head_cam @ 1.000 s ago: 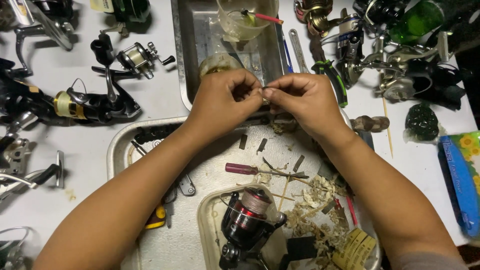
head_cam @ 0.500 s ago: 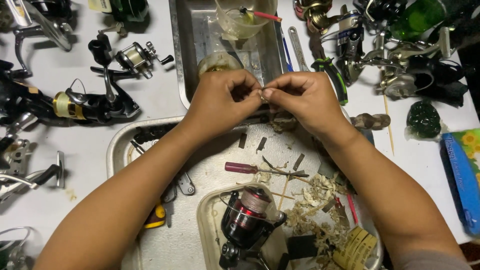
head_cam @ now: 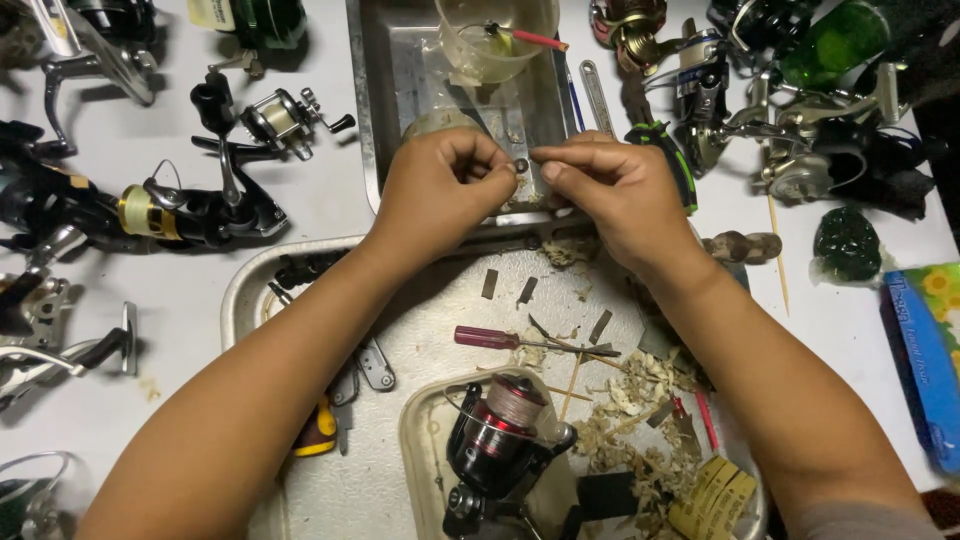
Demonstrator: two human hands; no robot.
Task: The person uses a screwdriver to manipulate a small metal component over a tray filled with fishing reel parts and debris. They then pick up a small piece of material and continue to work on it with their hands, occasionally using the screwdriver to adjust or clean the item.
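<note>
Both hands meet above the near rim of the deep steel tray point(head_cam: 372, 120). Left hand point(head_cam: 440, 195) is curled narrow, thumb and forefinger pinched on a small dark round part point(head_cam: 520, 166). Right hand point(head_cam: 615, 190) is likewise closed, its fingertips pressed together just beside that part; what it holds, if anything, is too small to tell.

Inside the deep steel tray, at its far end: a clear plastic cup point(head_cam: 495, 40) with a red-tipped stick in it. Nearer the person than that tray, touching its rim: a flat tray point(head_cam: 240, 300) carrying a red-handled screwdriver point(head_cam: 500, 338), small dark strips and pale shavings. Nearer still: a red-and-black spinning reel point(head_cam: 495, 445) in a shallow dish. Left of the deep tray on the white desk point(head_cam: 120, 210): several reels, one with a gold spool point(head_cam: 150, 212). Right of it: more reels and a green glass lump point(head_cam: 846, 243).
</note>
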